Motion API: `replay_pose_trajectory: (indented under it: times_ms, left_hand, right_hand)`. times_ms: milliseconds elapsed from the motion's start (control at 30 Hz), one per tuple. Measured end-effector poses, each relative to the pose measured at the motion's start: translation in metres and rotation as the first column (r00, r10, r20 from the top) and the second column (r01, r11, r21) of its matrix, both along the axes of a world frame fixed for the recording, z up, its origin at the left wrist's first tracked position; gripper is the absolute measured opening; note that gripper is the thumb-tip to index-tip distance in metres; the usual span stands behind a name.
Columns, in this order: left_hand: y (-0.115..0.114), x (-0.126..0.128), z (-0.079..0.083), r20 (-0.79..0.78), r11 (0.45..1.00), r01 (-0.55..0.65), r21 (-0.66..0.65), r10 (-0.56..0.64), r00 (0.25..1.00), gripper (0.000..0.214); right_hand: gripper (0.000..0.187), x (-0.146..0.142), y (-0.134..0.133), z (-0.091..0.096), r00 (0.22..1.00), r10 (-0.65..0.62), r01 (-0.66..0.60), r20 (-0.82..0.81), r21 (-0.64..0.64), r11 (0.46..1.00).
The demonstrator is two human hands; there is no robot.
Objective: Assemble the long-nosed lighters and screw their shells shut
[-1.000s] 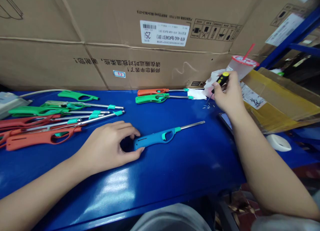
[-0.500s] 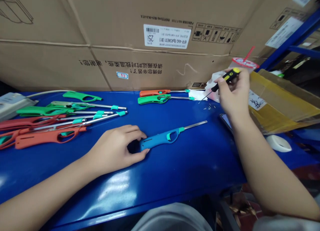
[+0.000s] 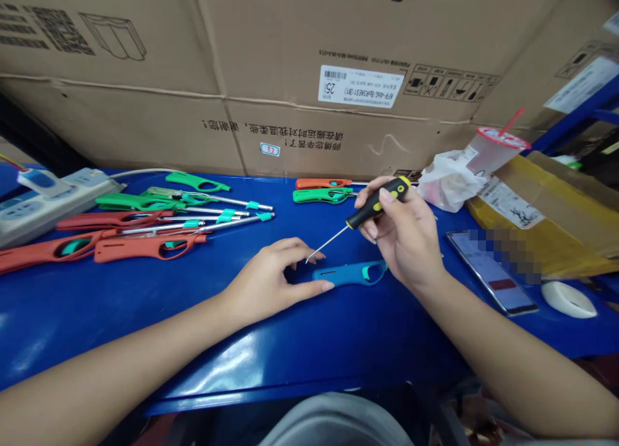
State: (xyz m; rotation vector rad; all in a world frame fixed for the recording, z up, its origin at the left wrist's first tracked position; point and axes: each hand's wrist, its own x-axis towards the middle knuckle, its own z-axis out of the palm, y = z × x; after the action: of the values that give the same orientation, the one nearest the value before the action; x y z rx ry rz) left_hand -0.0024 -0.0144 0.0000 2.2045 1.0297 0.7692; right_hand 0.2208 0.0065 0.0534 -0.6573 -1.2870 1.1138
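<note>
My left hand (image 3: pixel 275 275) grips the handle end of a blue gas lighter (image 3: pixel 343 276) between thumb and fingers; the lighter lies on the blue tabletop (image 3: pixel 271 356). My right hand (image 3: pixel 403 230) is closed round a black-and-yellow screwdriver (image 3: pixel 377 202), held slanting over the lighter. Its thin tip points down at my left fingers near the handle end; I cannot tell whether it touches anything. The lighter's metal barrel is hidden behind my right hand. Beyond lie a green lighter (image 3: pixel 322 195) and an orange lighter (image 3: pixel 322 183), side by side, their tips covered by my hand.
At left, several orange lighters (image 3: pixel 145 247) and green lighter parts (image 3: pixel 198 182) lie by a white power strip (image 3: pixel 62 198). A phone (image 3: pixel 491 272), a white mouse (image 3: pixel 568 299), a lidded cup (image 3: pixel 500 151) and a taped carton (image 3: pixel 561 207) stand at right. A large cardboard box (image 3: pixel 271 46) closes off the back.
My right hand has brought the screwdriver down and left, from the back right to above the blue lighter. My left hand keeps its hold on the lighter. The view has shifted left.
</note>
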Motion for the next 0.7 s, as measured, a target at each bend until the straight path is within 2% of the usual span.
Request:
replay_pose_trajectory:
  times_ms: [133,267,367,533,700]
  left_hand:
    - [0.002,0.0,0.004,0.184,0.991,-0.09,-0.096,0.106,0.977,0.034]
    - [0.004,0.002,0.002,0.29,0.967,-0.14,-0.214,0.2,0.936,0.03]
    - [0.005,0.004,-0.001,0.297,0.954,-0.145,-0.264,0.224,0.928,0.028]
    - [0.005,0.004,-0.001,0.29,0.96,-0.142,-0.243,0.211,0.934,0.022]
    - [0.005,0.003,0.0,0.312,0.949,-0.128,-0.288,0.22,0.924,0.017]
  right_hand:
    - [0.023,0.004,0.006,-0.015,0.995,-0.046,0.042,-0.094,-0.041,0.998]
    - [0.024,0.01,0.009,-0.017,0.991,-0.077,0.072,-0.113,-0.048,0.996]
    - [0.024,0.012,0.01,-0.017,0.988,-0.066,0.057,-0.138,-0.064,0.996]
    - [0.025,0.011,0.01,-0.021,0.989,-0.046,0.032,-0.141,-0.1,0.994]
    - [0.022,0.012,0.012,-0.023,0.982,-0.107,0.089,-0.158,-0.117,0.989]
